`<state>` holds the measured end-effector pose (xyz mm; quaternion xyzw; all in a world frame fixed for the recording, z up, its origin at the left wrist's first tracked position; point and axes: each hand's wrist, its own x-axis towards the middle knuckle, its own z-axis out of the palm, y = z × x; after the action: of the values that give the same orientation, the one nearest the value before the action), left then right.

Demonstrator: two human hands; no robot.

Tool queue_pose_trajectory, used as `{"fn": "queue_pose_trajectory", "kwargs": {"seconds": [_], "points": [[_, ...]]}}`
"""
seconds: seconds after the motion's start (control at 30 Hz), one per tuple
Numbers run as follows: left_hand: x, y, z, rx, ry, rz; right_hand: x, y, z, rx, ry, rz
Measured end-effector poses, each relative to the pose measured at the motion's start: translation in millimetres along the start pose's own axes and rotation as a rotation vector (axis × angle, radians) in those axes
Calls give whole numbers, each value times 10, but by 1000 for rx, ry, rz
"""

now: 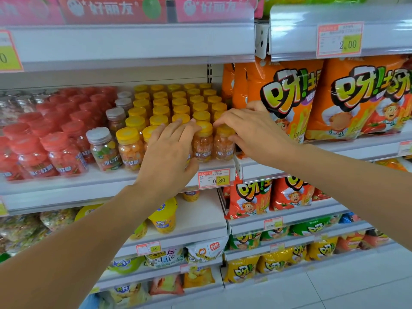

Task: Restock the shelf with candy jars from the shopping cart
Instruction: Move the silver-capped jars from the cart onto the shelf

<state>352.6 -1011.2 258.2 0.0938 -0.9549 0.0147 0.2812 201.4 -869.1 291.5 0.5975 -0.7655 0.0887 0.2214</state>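
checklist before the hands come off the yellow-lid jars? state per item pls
1. Front yellow-lid jars upright: ok for those showing.
2. Labels facing out: ok on the two between the hands.
3. Jar under the left hand: cannot tell; the palm hides it, and straight fingers lie over the lids.
4. Right hand hold on the end jar: ok, fingers and thumb curled round it.
5. End jar clear of the snack bags: cannot tell; the hand hides the gap.
6. Jars behind the shelf edge: ok.
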Motion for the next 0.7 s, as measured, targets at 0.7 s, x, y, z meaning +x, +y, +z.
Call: {"fn": "queue_pose_trajectory", "kwargs": {"seconds": [0.7], "points": [[-313, -305, -331, 20, 156, -42, 171, -302, -46, 181, 141, -5]]}}
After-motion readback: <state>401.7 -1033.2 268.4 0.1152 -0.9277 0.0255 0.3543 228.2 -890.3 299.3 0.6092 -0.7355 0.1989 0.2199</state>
